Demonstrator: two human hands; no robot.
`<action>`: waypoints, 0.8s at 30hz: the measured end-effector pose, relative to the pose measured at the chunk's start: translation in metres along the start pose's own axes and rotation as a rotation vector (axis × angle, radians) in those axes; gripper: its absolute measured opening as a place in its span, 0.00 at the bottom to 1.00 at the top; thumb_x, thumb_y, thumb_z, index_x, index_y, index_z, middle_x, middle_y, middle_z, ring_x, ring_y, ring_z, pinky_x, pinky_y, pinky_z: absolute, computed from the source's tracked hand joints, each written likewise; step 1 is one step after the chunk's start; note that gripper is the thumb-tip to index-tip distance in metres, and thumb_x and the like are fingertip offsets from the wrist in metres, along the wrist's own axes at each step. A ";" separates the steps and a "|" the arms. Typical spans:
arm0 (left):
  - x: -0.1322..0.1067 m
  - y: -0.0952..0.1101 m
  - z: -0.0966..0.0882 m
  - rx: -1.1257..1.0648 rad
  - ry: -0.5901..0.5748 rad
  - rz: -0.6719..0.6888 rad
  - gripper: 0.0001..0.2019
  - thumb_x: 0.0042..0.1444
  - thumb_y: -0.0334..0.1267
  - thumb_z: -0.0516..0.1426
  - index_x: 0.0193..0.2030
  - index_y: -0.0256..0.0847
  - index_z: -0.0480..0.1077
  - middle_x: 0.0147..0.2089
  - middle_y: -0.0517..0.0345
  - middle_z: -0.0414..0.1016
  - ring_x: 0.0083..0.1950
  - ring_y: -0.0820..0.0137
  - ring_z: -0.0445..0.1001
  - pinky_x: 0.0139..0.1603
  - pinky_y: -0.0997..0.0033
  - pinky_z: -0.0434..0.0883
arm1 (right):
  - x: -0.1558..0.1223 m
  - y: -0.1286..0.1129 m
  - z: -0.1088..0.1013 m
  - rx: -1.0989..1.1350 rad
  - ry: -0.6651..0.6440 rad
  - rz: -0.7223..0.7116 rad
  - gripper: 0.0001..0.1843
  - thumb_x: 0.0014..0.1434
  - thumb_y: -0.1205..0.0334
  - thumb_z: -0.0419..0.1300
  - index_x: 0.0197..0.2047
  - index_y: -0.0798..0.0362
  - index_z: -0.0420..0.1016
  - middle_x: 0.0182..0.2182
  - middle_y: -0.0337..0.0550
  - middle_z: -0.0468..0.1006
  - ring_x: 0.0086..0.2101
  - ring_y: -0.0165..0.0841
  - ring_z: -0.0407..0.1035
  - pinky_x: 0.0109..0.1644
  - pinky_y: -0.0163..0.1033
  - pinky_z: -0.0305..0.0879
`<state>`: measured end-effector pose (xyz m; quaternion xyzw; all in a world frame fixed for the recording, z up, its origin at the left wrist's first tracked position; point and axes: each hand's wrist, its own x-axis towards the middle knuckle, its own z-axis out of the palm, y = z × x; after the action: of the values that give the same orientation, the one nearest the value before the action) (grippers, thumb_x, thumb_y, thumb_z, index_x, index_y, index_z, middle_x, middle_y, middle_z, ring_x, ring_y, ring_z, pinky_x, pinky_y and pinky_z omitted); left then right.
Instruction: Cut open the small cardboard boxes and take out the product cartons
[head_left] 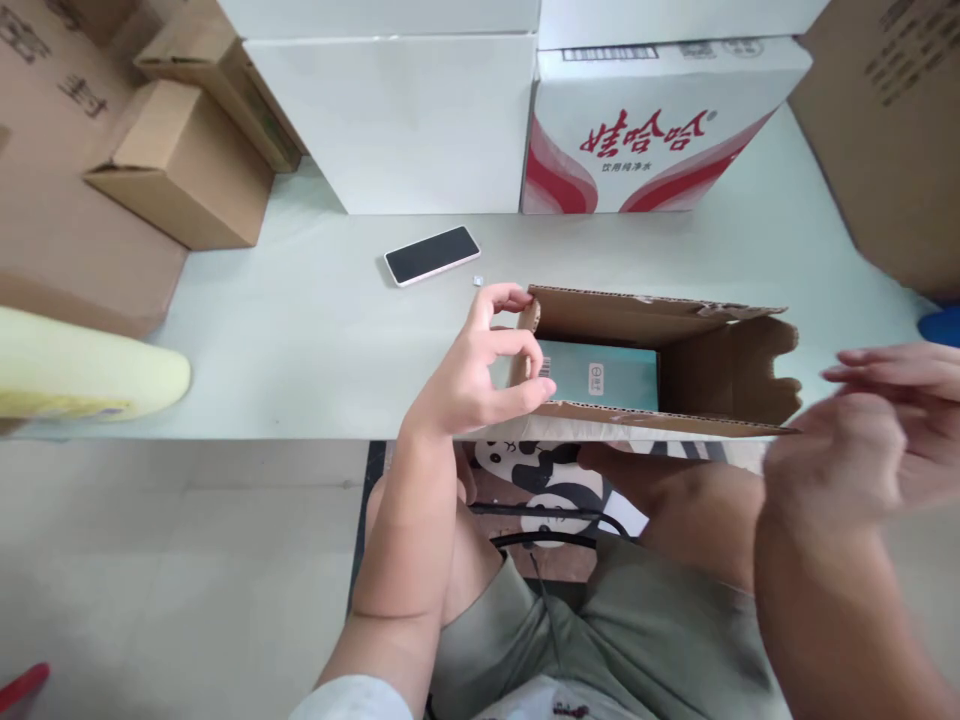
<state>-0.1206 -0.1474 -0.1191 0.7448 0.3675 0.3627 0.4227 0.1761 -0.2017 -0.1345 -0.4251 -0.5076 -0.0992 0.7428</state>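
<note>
An open brown cardboard box [727, 370] lies in front of me at the table's near edge, its top open and its edges torn. Inside, towards its left end, sits a light-blue box [619, 372] with a small white label. My left hand [495, 365] grips the left end of the cardboard box, thumb on the near side and fingers over the end wall. Just beyond the right end is my right hand [870, 430], blurred, its fingers loosely bent and apart, with nothing visible in it.
A phone [433, 256] and a tiny pale piece [478, 281] lie behind the box. White cartons [427, 130] and a red-and-white carton [652, 150] line the back. Brown boxes [187, 170] and a pale yellow roll-shaped object [97, 370] are at the left.
</note>
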 end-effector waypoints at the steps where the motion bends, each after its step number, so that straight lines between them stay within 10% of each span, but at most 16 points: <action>1: -0.004 0.006 -0.003 0.004 -0.037 -0.025 0.11 0.52 0.44 0.64 0.27 0.42 0.71 0.66 0.49 0.59 0.72 0.53 0.60 0.79 0.49 0.60 | 0.011 -0.018 -0.001 -0.085 -0.063 -0.080 0.05 0.48 0.59 0.65 0.29 0.49 0.75 0.26 0.39 0.72 0.26 0.32 0.66 0.31 0.41 0.55; 6: -0.015 0.026 -0.016 0.055 -0.186 -0.145 0.14 0.52 0.48 0.68 0.28 0.42 0.73 0.67 0.50 0.55 0.77 0.50 0.55 0.81 0.46 0.57 | 0.055 -0.098 0.013 -0.519 -1.097 0.177 0.09 0.64 0.53 0.60 0.41 0.46 0.79 0.28 0.37 0.80 0.24 0.34 0.72 0.28 0.40 0.64; 10: -0.018 0.032 -0.021 0.069 -0.264 -0.155 0.14 0.53 0.49 0.69 0.30 0.43 0.74 0.62 0.51 0.57 0.73 0.53 0.61 0.79 0.45 0.61 | 0.058 -0.093 0.046 -0.739 -1.735 0.155 0.23 0.67 0.51 0.54 0.60 0.46 0.77 0.47 0.44 0.84 0.43 0.43 0.80 0.46 0.48 0.76; 16: -0.021 0.031 -0.022 0.036 -0.300 -0.174 0.15 0.54 0.51 0.68 0.31 0.43 0.74 0.59 0.53 0.58 0.66 0.56 0.68 0.73 0.48 0.69 | 0.041 -0.063 0.069 -0.809 -2.053 0.098 0.45 0.59 0.49 0.64 0.78 0.36 0.57 0.78 0.39 0.53 0.68 0.52 0.65 0.69 0.55 0.69; 24: -0.020 0.029 -0.023 0.038 -0.326 -0.183 0.16 0.55 0.52 0.67 0.32 0.43 0.73 0.61 0.53 0.56 0.61 0.57 0.71 0.71 0.47 0.70 | 0.031 -0.057 0.065 -0.926 -1.971 -0.282 0.47 0.61 0.50 0.62 0.80 0.40 0.53 0.75 0.49 0.59 0.52 0.52 0.76 0.46 0.52 0.77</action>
<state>-0.1421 -0.1671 -0.0888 0.7649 0.3671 0.1904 0.4938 0.1141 -0.1811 -0.0703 -0.4937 -0.8361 0.0193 -0.2383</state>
